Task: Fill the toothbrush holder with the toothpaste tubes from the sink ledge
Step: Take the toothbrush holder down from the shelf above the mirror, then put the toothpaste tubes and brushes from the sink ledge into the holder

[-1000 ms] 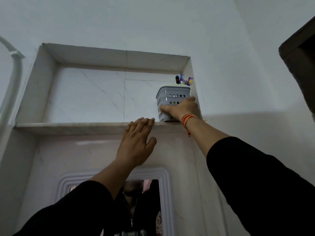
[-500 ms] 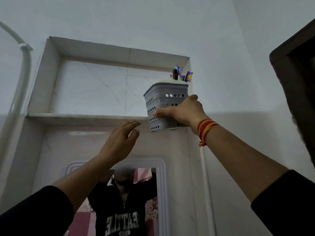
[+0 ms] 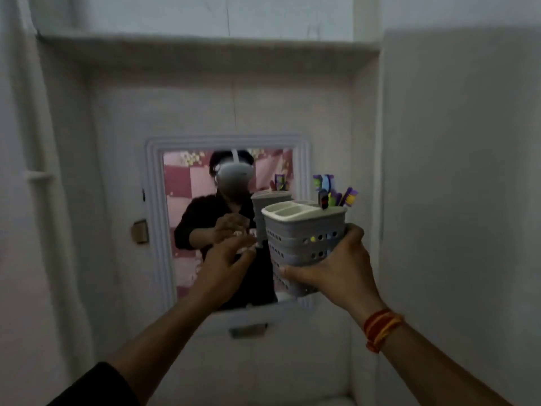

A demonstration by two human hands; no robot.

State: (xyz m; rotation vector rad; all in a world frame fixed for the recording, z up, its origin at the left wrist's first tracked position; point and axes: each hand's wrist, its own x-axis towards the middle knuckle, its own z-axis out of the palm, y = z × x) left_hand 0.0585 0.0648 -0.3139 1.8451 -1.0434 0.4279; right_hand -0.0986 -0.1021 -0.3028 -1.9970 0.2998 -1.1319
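The grey perforated toothbrush holder (image 3: 303, 238) is in the air in front of the mirror, slightly tilted, its white divided top showing. My right hand (image 3: 330, 271) grips it around the lower right side. Colourful toothbrush heads (image 3: 333, 194) stick out of its back right compartment; the front compartments look empty. My left hand (image 3: 225, 268) hovers just left of the holder, fingers loosely curled, holding nothing. No toothpaste tubes are in view.
A white-framed mirror (image 3: 155, 218) on the wall reflects a person and the holder. The marble shelf edge (image 3: 205, 45) runs across the top. A white pipe (image 3: 35, 177) runs down the left wall. A small bracket (image 3: 248, 329) sits below the mirror.
My right hand has brought the holder down from the high shelf to mirror height. The view has dropped from the niche to the mirror, and my left hand came down beside the holder.
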